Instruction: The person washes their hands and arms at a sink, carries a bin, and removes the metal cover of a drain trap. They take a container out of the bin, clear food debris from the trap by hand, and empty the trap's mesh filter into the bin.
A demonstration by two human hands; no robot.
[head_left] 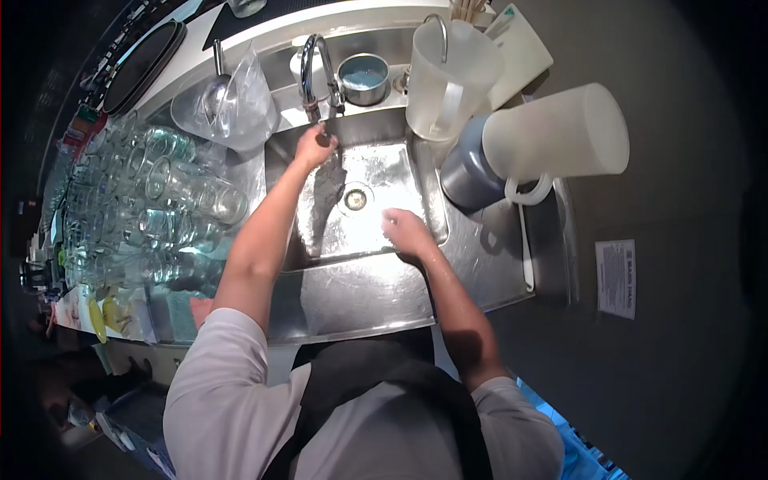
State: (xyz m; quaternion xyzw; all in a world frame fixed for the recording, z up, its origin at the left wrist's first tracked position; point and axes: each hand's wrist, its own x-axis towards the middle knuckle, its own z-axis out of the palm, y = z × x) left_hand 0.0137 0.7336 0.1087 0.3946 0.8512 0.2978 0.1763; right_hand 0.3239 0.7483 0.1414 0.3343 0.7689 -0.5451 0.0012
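Note:
My left hand is at the far left part of the steel sink, just below the mouth of the chrome faucet. Its fingers are curled, with a small dark patch between them that I cannot make out. Over the sink's near right part hovers my right hand, its fingers bent inward; what they hold, if anything, is hidden. Between the hands lies the round drain, with something yellowish in it.
Many clear glasses crowd the left counter. Behind them a clear tub holds a metal scoop. A steel bowl stands behind the sink. Frosted pitchers, one lying tilted on a dark container, occupy the right.

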